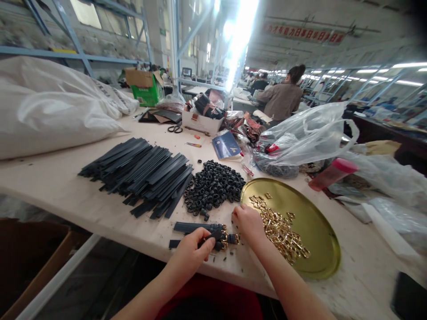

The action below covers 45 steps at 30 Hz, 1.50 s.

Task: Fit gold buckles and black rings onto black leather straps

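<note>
Between the thumb and fingers of my left hand (192,251) is a dark strap (215,235), held over a small stack of buckled straps (190,227) near the table's front edge. My right hand (248,222) has its fingers curled together beside the gold tray (320,231); what they hold, if anything, is hidden. Gold buckles (283,233) lie heaped on that tray. Behind my hands sits a pile of small black loops (216,184). Farther left, many flat dark strips (140,166) are spread in a thick row.
A large white sack (50,106) covers the table's left end. At the back are scissors (175,129), a blue booklet (227,146) and a filled white box (200,123). A clear plastic bag (300,138) and a pink-lidded jar (332,174) stand behind the tray. A person (283,100) is farther off.
</note>
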Each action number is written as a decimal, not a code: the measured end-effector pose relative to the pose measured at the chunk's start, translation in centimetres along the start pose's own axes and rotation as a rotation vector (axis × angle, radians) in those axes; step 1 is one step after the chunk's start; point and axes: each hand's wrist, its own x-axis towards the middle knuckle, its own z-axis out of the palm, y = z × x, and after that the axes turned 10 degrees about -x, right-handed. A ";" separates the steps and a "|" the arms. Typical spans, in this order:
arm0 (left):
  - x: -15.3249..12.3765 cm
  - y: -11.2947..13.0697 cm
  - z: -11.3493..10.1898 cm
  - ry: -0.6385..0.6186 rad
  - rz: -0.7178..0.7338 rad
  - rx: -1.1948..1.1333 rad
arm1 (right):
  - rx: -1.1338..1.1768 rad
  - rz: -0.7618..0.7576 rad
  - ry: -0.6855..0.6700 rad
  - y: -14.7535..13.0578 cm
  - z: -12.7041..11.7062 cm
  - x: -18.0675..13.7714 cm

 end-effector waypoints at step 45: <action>-2.4 0.1 -0.9 0.024 0.001 0.245 | 1.454 0.404 -0.678 -6.5 0.5 -9.8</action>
